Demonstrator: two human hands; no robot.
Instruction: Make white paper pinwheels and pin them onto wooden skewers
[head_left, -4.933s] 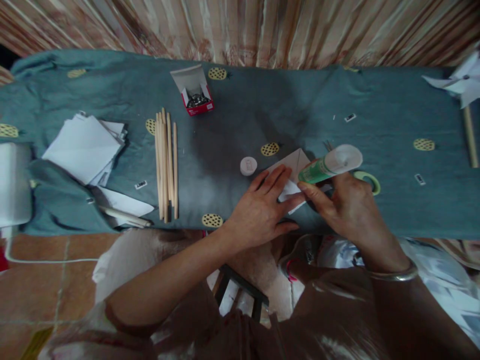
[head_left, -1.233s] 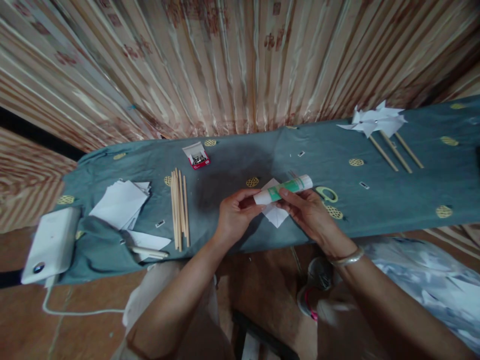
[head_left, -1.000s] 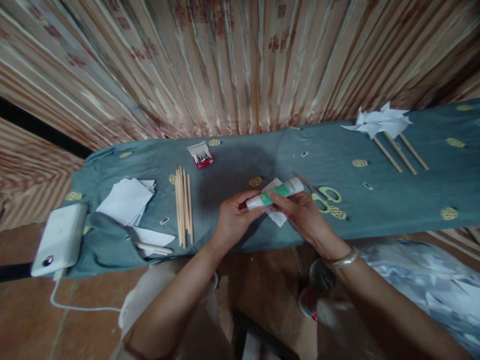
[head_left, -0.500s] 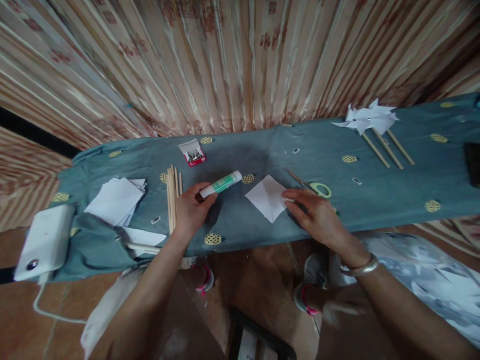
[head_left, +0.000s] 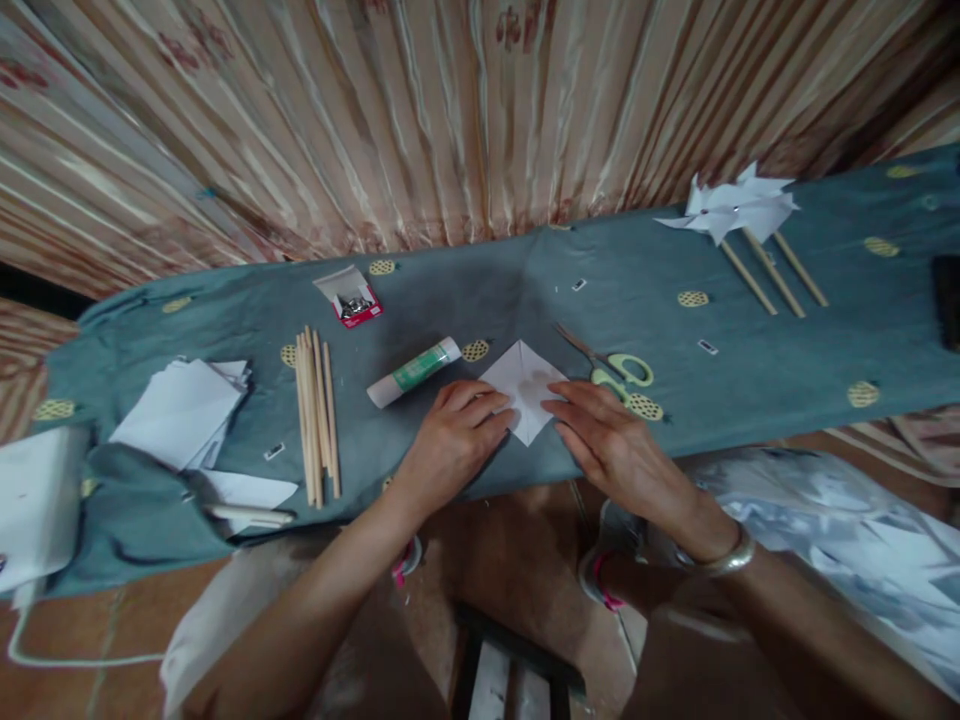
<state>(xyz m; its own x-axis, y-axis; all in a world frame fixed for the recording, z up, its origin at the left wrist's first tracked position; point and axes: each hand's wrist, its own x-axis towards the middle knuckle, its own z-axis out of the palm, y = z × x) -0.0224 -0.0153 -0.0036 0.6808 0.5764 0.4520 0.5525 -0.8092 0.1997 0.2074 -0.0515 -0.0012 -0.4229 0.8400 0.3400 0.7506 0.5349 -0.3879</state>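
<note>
A small white square of paper (head_left: 527, 375) with crease lines lies turned like a diamond on the cloth, one corner toward me. My left hand (head_left: 459, 437) is at its left corner, fingers closed together on the paper's edge. At the right corner, my right hand (head_left: 611, 440) grips the edge between thumb and fingers; the fingertips partly cover it. A glue stick (head_left: 415, 372) with a green label rests just beyond my left hand, touched by neither hand. Scissors (head_left: 609, 368) with light green handles lie beyond my right fingers.
Wooden sticks (head_left: 316, 420) lie left of my left hand, with a stack of white paper (head_left: 180, 410) farther left. Behind them stands an opened red box (head_left: 352, 300) of metal pins. Paper pinwheels (head_left: 739, 210) on sticks lie at the far right. A white device (head_left: 37, 500) sits at the left edge.
My left hand has put the glue stick down on the cloth and moved right to the paper's left corner. My right hand stays at the right corner. The view has shifted slightly right.
</note>
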